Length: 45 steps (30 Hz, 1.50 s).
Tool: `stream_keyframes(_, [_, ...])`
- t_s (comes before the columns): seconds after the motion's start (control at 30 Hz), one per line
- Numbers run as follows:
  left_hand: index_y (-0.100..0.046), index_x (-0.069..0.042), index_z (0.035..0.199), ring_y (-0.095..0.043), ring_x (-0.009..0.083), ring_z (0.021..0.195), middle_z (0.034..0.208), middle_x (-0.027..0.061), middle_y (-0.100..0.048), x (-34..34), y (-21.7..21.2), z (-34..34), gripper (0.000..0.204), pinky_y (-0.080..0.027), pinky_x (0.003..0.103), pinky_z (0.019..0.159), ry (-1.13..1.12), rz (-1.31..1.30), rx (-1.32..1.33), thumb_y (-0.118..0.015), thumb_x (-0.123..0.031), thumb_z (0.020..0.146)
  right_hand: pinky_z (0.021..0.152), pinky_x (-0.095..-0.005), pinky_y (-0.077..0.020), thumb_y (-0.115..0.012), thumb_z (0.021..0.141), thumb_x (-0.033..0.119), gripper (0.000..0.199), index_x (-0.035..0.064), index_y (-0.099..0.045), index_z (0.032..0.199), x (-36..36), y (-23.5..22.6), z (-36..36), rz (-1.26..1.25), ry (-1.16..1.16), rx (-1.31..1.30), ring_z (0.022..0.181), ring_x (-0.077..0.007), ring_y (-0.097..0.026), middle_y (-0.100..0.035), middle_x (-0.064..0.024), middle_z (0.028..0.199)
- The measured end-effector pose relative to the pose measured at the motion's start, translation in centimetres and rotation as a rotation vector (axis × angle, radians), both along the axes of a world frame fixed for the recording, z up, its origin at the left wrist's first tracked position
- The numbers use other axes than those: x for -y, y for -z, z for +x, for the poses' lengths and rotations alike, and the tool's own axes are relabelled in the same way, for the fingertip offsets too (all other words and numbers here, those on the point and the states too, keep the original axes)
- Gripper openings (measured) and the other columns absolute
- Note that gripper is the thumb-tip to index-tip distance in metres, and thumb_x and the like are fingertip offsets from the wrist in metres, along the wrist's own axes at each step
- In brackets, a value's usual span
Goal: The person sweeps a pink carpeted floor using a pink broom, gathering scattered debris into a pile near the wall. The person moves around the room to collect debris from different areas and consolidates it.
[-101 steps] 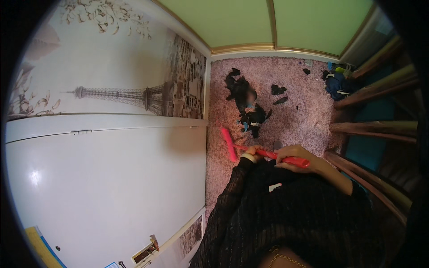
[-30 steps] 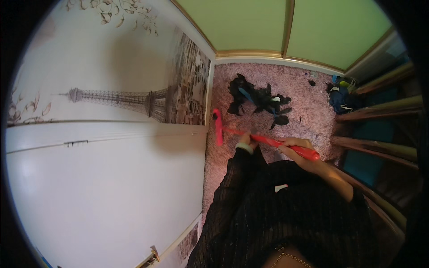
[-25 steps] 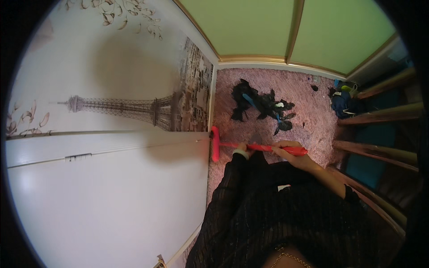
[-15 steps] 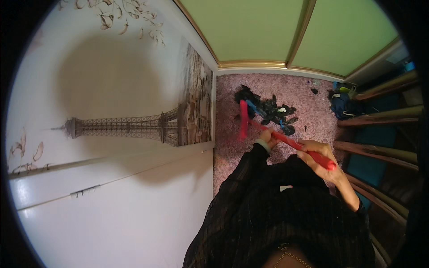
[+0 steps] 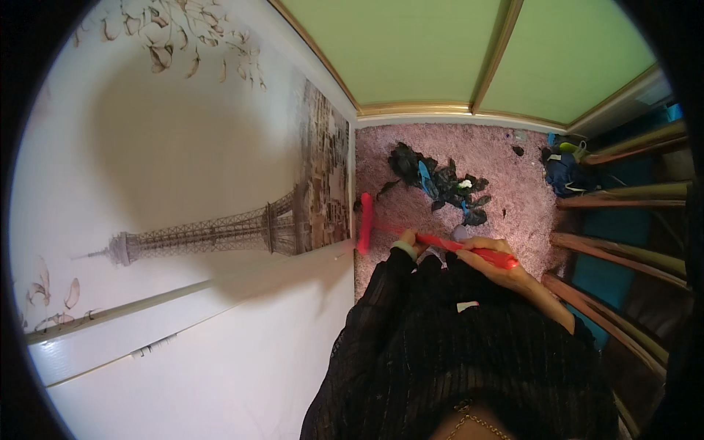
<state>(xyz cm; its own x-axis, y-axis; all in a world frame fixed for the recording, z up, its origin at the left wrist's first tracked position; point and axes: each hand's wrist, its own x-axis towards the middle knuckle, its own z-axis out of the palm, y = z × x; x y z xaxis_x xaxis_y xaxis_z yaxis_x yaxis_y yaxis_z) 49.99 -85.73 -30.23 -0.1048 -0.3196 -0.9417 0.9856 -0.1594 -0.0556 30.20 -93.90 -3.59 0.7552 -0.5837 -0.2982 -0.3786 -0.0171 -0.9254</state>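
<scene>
With both hands I hold a red broom slantwise across the front of my body. My left hand is closed round the shaft nearer the head. My right hand wraps the handle close to its top end. The long, narrow pinkish-red head is on the carpet beside the left wall, slightly blurred, and a small dark scrap shows by it. Beyond my hands, a heap of crumpled black plastic scraps lies on the carpet, with bits of blue and white among it.
Pink shaggy carpet covers the floor. A white wall with a tower picture rises on the left; green gold-framed panels stand at the far side. To the right are wooden slats and a dark blue bundle.
The broom head has moved left and toward me, from beside the black scraps to the left wall. Both hands have shifted left along with the handle.
</scene>
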Motion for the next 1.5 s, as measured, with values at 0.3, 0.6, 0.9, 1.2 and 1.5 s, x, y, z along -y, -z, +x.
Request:
stream_keyframes(0.3, [-0.039,0.002,0.115,-0.057,0.0347,0.092,0.101,0.0203,-0.056,9.4,0.3,-4.2,0.033,-0.048,0.053,0.084,0.050,-0.101,-0.031,-0.041,-0.025,0.096,0.074,-0.0309,-0.0505,-0.067,0.080,0.009,0.011,0.0005,-0.062,0.084,4.1,-1.6,-3.1,-0.193,0.127,0.124,0.087,-0.0237,-0.065,-0.065,-0.0185,0.092])
stream_keyframes(0.6, [-0.046,-0.002,0.102,-0.055,0.0290,0.086,0.091,0.0156,-0.054,11.8,-8.0,-6.4,0.023,-0.048,0.047,0.085,0.070,-0.224,0.126,-0.046,-0.023,0.095,0.067,-0.0331,-0.0521,-0.071,0.074,0.009,0.013,0.0023,-0.062,0.082,6.2,-7.3,-4.4,-0.423,-0.066,0.098,0.077,-0.0291,-0.065,-0.063,-0.0210,0.094])
stream_keyframes(0.9, [-0.044,0.005,0.110,-0.056,0.0372,0.098,0.108,0.0227,-0.057,2.5,3.0,-0.4,0.028,-0.047,0.051,0.088,-0.093,0.122,0.168,-0.041,-0.012,0.088,0.059,-0.0268,-0.0461,-0.067,0.080,0.010,0.011,0.0016,-0.062,0.086,5.3,3.3,-1.2,-0.085,-0.115,0.237,0.066,-0.0176,-0.060,-0.062,-0.0100,0.076])
stream_keyframes(1.2, [-0.049,0.001,0.102,-0.057,0.0293,0.090,0.096,0.0167,-0.058,9.5,-4.6,-5.5,0.027,-0.049,0.043,0.083,0.083,-0.170,0.201,-0.045,-0.025,0.095,0.062,-0.0302,-0.0495,-0.071,0.073,0.008,0.014,0.0033,-0.060,0.081,6.5,-3.3,-4.1,-0.489,-0.155,0.226,0.069,-0.0280,-0.062,-0.062,-0.0173,0.089])
stream_keyframes(1.5, [-0.044,-0.002,0.112,-0.055,0.0286,0.090,0.102,0.0166,-0.054,5.2,-3.4,-5.0,0.024,-0.047,0.044,0.084,-0.103,-0.141,0.170,-0.048,-0.018,0.094,0.068,-0.0329,-0.0504,-0.071,0.074,0.008,0.015,0.0034,-0.061,0.083,5.9,-3.8,-4.3,-0.336,-0.206,0.242,0.078,-0.0293,-0.063,-0.063,-0.0193,0.092])
